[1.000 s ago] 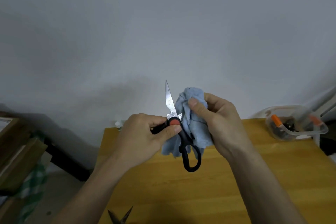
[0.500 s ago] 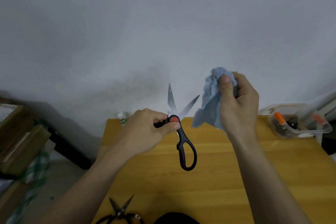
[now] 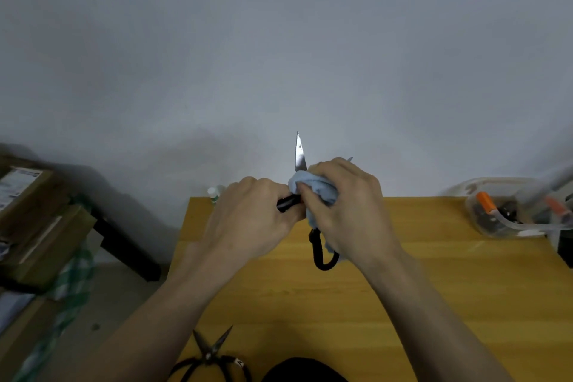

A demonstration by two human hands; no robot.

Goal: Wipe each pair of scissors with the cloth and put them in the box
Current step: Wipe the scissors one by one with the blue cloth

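My left hand (image 3: pixel 254 220) grips one black handle of the black-handled scissors (image 3: pixel 300 153), held above the wooden table (image 3: pixel 434 304) with one steel blade pointing up. My right hand (image 3: pixel 344 208) holds the light blue cloth (image 3: pixel 313 187) bunched around the other blade and the pivot, so those are hidden. The lower handle loop hangs below my right hand. A second pair of black scissors (image 3: pixel 214 350) lies open at the table's near edge. The clear plastic box (image 3: pixel 514 211) stands at the far right with orange-handled items inside.
A small white bottle (image 3: pixel 214 192) stands at the table's back left corner by the grey wall. Cardboard boxes (image 3: pixel 34 211) and a green checked cloth (image 3: pixel 74 276) sit on the floor left of the table. A dark rounded object (image 3: pixel 304 370) shows at the bottom edge.
My right hand came back down from its raised position and wrapped the cloth around the right blade near the pivot. The left hand kept its hold on the scissors.
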